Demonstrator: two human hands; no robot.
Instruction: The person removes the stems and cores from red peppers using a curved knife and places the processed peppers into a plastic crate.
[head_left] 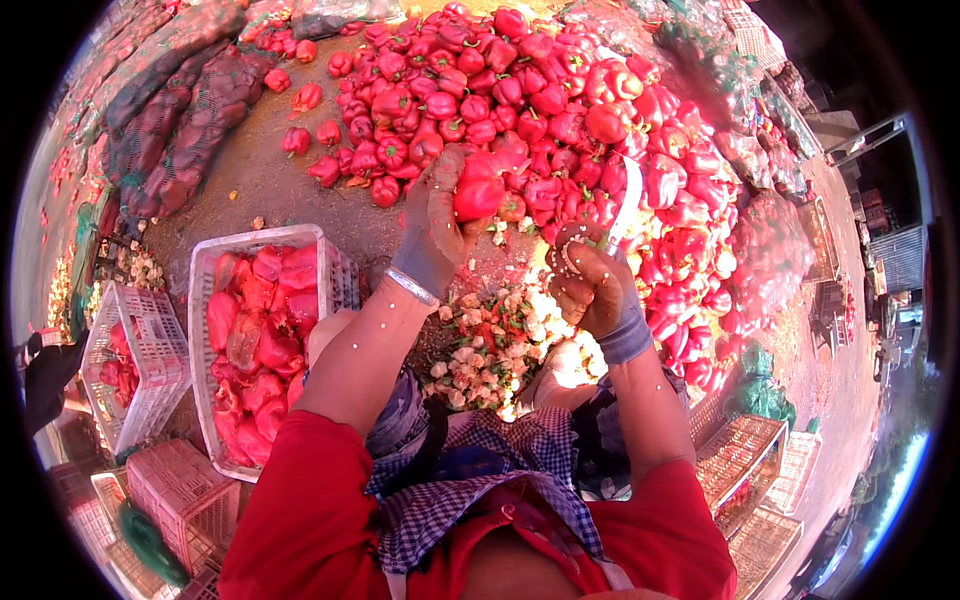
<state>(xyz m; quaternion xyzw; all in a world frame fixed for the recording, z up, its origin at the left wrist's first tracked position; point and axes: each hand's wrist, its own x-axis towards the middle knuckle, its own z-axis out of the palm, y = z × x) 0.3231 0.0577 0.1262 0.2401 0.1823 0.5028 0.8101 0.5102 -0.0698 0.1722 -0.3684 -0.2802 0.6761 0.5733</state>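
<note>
My left hand [436,218], in a soiled grey glove or wrap, is closed round a red bell pepper [480,192] at the near edge of a big heap of red peppers [470,85]. To its right, my right hand [590,285] grips a knife [628,205] whose pale blade points up and away from me; the fingers hide its handle. Small pale bits cling to the right hand. Below both hands, a pile of cut-out pepper cores [490,345] lies between my legs. A silver bracelet [412,286] circles my left wrist.
To my left stands a white crate [203,330] filled with cored red peppers. Another crate [130,390] with a few peppers is beyond it. Stacked crates [185,495] stand at lower left, more [740,450] at right. Full net sacks [185,130] line the far left and right.
</note>
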